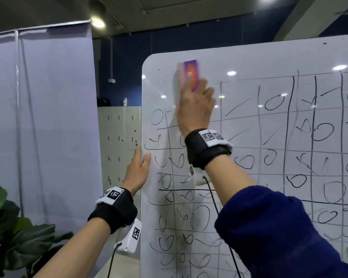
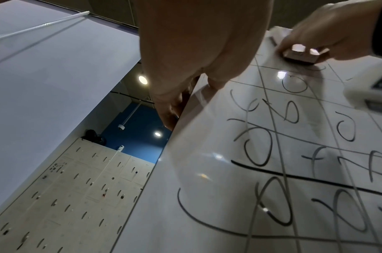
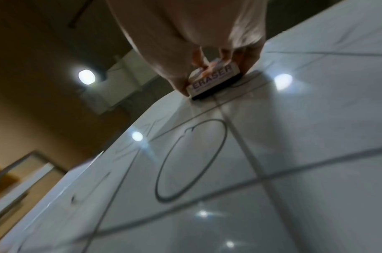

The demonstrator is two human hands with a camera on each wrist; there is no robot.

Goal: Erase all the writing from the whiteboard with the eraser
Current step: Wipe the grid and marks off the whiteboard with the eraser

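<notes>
Scene: A person stands at a whiteboard (image 1: 259, 63) covered in a hand-drawn grid of circles, checks and slashes, wiping near its upper-left corner.
Right hand: The right hand (image 1: 195, 109) is curled round the eraser (image 1: 190, 74), fingers and thumb pinching its sides, felt face flat against the board; the right wrist view shows the word ERASER on its side (image 3: 211, 77).
Left hand: The left hand (image 1: 138, 169) grips the board's left edge below the eraser, thumb on the front and fingers wrapped behind, apparently steadying it.
Eraser position: Touching the board just inside its upper-left corner, above the first row of marks and left of most of the grid.
Done so far: The patch round the upper-left corner looks wiped, with only faint smudges; a blurred streak sits under the eraser.
Left to do: Nearly everything. Grid lines and symbols run from just below the eraser down the board's left side and across to its right edge, so the job appears barely begun.
Beyond the board: To its left, a pale partition curtain (image 1: 48, 117), a perforated panel (image 1: 119, 137) and a leafy plant (image 1: 12, 233).
</notes>
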